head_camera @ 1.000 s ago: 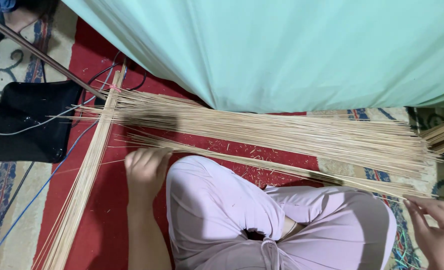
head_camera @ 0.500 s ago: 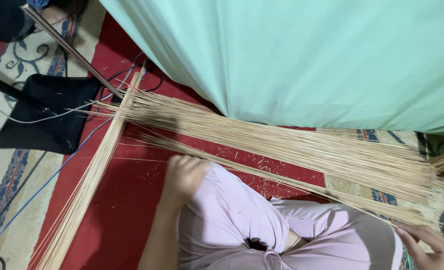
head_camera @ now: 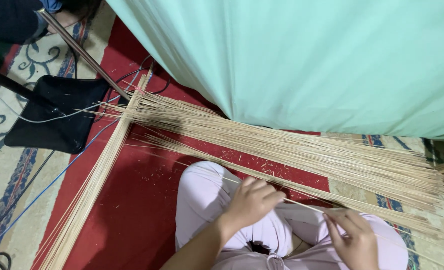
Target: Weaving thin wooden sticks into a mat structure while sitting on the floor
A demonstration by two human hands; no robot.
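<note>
**Two hands on one thin stick**

Two bundles of sticks lay on the red carpet (head_camera: 132,220): a wide bundle (head_camera: 302,150) and a long bundle (head_camera: 94,185). Above the lap, the left hand (head_camera: 252,202) and right hand (head_camera: 352,235) each pinched one thin stick (head_camera: 304,205), fingers curled.

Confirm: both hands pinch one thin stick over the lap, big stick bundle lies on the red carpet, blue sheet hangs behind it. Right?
One error: the sheet is pale green, not blue, as the head view shows. The rest holds: left hand and right hand pinch one thin stick over the lap; the bundle lies on the red carpet.
</note>
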